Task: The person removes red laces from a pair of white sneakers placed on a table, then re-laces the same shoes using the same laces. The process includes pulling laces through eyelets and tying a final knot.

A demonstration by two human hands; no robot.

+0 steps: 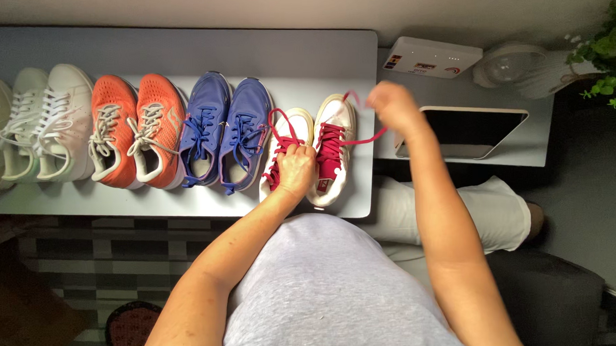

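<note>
A pair of white sneakers with dark red laces stands at the right end of a grey table. My left hand rests closed on the laces between the two shoes, near the tongue of the left shoe. Above the right shoe's toe, my right hand is raised and pinches a red lace end, drawn taut from the shoe's eyelets.
Left of the white pair stand blue sneakers, orange sneakers and white sneakers in a row. A tablet, a white box, a round lamp and a green plant sit to the right.
</note>
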